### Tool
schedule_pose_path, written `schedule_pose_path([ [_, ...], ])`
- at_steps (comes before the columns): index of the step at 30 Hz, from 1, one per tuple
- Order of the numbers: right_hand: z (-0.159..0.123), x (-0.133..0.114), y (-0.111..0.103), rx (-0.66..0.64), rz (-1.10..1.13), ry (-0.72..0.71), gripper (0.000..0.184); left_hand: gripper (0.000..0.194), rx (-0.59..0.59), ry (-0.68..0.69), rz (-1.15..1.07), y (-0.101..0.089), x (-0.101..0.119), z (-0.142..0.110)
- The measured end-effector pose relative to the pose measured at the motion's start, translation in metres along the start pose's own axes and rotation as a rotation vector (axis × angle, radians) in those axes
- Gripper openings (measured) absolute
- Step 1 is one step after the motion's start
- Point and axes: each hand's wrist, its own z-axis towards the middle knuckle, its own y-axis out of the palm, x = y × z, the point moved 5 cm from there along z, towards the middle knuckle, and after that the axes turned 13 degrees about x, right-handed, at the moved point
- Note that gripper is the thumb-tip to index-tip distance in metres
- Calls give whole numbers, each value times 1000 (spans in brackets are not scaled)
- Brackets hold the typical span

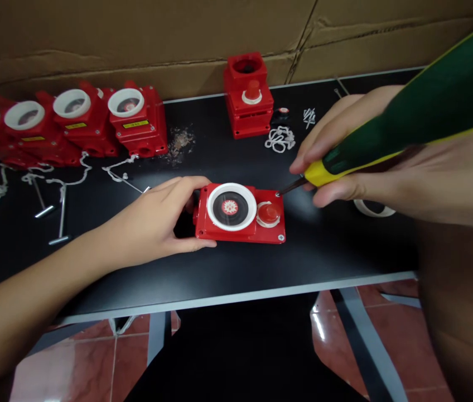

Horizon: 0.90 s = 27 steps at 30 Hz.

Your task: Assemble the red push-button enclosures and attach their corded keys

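Note:
A red box (203, 226) lies on the black table in front of me. On its face are a white ring (253, 211) round a dark window and a red domed button (268, 213). My left hand (169, 215) grips the box's left end, thumb along the near side, fingers at the far side. Wrapped in my right hand (366, 192) is a green and yellow electric screwdriver (387, 134). Its bit (293, 185) meets a screw at the far right corner of the box. A screw (281, 238) sits in the near right corner; the left corners show dark holes.
Several red boxes (148, 137) with white rings, cords and small metal hammers (61, 215) stand at the left. Farther back are another red box (249, 114), white cord (280, 138) and loose screws (309, 116). A white ring (373, 209) lies beneath my right hand. Cardboard (136, 39) lines the back.

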Motion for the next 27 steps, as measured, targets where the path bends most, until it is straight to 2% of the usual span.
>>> schedule_pose_path([
  [3, -3, 2, -3, -57, 42, 54, 36, 93, 7, 11, -8, 2, -4, 0],
  [7, -11, 4, -4, -3, 47, 130, 43, 95, 38, 53, -17, 5, -10, -1],
  [11, -9, 3, -3, 11, 59, 144, 38, 87, 33, 54, -7, 2, -7, -2],
  [14, -2, 0, 0, -19, 50, 181, 42, 83, 17, 19, -12, 0, -3, -2],
  [16, 2, -3, 3, -27, 35, 169, 45, 82, 15, 25, -23, -1, 0, -1],
  [18, 3, -7, 5, 21, 22, 133, 46, 82, 21, 40, -28, -2, 1, 0],
  [27, -2, -12, 22, 133, -29, 123, 51, 102, 41, 39, -34, 1, -1, -3],
])
